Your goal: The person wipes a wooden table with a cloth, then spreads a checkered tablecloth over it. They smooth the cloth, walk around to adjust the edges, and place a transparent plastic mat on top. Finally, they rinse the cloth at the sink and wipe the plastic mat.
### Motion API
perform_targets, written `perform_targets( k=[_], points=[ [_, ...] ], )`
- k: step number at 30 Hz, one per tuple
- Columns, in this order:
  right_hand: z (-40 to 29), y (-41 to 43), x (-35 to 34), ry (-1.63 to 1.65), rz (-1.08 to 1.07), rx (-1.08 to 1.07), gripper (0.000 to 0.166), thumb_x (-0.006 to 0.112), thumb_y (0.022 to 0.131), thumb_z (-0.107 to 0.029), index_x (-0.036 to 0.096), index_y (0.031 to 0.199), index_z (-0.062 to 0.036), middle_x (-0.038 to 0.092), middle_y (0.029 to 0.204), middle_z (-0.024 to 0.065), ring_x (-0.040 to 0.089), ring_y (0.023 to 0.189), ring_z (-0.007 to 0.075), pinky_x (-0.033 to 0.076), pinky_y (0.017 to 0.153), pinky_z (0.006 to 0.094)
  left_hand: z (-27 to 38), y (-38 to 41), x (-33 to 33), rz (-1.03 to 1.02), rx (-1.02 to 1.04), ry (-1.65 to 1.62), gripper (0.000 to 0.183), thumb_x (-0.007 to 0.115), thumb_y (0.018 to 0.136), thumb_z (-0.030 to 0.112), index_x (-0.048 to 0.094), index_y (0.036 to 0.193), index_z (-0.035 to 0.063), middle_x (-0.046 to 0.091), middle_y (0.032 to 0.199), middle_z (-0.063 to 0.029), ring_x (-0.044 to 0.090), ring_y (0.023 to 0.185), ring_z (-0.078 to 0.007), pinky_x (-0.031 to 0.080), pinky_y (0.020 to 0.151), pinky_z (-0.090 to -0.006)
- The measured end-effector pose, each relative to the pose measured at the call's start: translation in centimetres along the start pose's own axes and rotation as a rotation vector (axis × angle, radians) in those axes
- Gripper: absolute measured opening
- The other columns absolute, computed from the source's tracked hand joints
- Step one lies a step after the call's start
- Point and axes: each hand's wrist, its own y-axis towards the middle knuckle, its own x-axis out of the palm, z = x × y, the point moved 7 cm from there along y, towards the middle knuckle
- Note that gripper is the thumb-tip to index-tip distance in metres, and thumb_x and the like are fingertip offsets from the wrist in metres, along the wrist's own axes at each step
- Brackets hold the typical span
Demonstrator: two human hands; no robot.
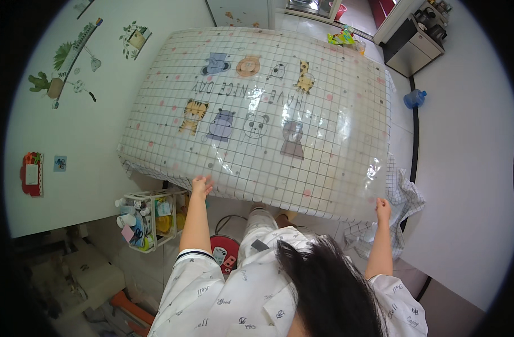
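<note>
A clear plastic sheet [257,177] lies over a checked tablecloth [189,181] with printed cartoon animals, on a table before me. My left hand [202,185] is at the near edge of the table, its fingers slightly blurred; whether they grip the edge I cannot tell. At the near right corner, my right hand [382,207] has its fingers closed on the corner of the clear sheet. Below and beside that hand, checked cloth [402,193] hangs in folds off the table's right side. Light glares off the sheet in several spots.
A white rack [156,219] of bottles and scissors stands left of my left arm. A red round stool [225,248] holds small items. On the floor at right is a blue water jug [414,99]. A cabinet [412,46] stands beyond; a green packet [342,38] is past the far edge.
</note>
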Motion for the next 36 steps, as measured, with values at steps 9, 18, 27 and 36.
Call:
perform_targets(
  k=[9, 18, 27, 36],
  points=[
    [1.5, 0.9, -1.2, -0.395, 0.136, 0.153, 0.032, 0.063, 0.081, -0.036, 0.066, 0.098, -0.0086, 0.067, 0.092, 0.0088, 0.063, 0.085, 0.0239, 0.047, 0.076, 0.0367, -2.9, 1.2, 0.2, -0.062, -0.075, 0.194, 0.031, 0.043, 0.095, 0.019, 0.046, 0.121, 0.0024, 0.062, 0.111, -0.0095, 0.063, 0.088, -0.0234, 0.047, 0.059, -0.0309],
    [2.9, -0.1, -0.6, -0.390, 0.113, 0.140, 0.032, 0.062, 0.081, -0.034, 0.064, 0.099, -0.0074, 0.067, 0.097, 0.0098, 0.062, 0.092, 0.0268, 0.046, 0.080, 0.0390, -3.6, 0.2, -0.7, -0.045, -0.074, 0.304, 0.027, 0.049, 0.092, 0.027, 0.054, 0.109, 0.0071, 0.063, 0.099, -0.0069, 0.062, 0.080, -0.0210, 0.043, 0.063, -0.0353],
    [6.6, 3.3, 0.2, 0.128, -0.054, 0.187, 0.031, 0.056, 0.077, -0.010, 0.056, 0.108, -0.0036, 0.058, 0.083, 0.0089, 0.054, 0.066, 0.0145, 0.046, 0.059, 0.0255, -4.9, -1.2, -0.1, -0.086, -0.066, 0.335, 0.022, 0.049, 0.092, 0.025, 0.051, 0.108, 0.0106, 0.063, 0.099, -0.0054, 0.060, 0.077, -0.0171, 0.042, 0.058, -0.0304],
    [3.4, 1.5, 0.0, 0.150, -0.034, 0.190, 0.038, 0.058, 0.074, 0.001, 0.056, 0.111, -0.0068, 0.057, 0.075, 0.0054, 0.053, 0.060, 0.0127, 0.045, 0.057, 0.0250, -4.8, -1.9, 1.1, 0.063, 0.014, 0.304, 0.013, 0.052, 0.089, 0.017, 0.054, 0.098, 0.0076, 0.065, 0.086, -0.0043, 0.059, 0.063, -0.0136, 0.042, 0.049, -0.0275]
  ],
)
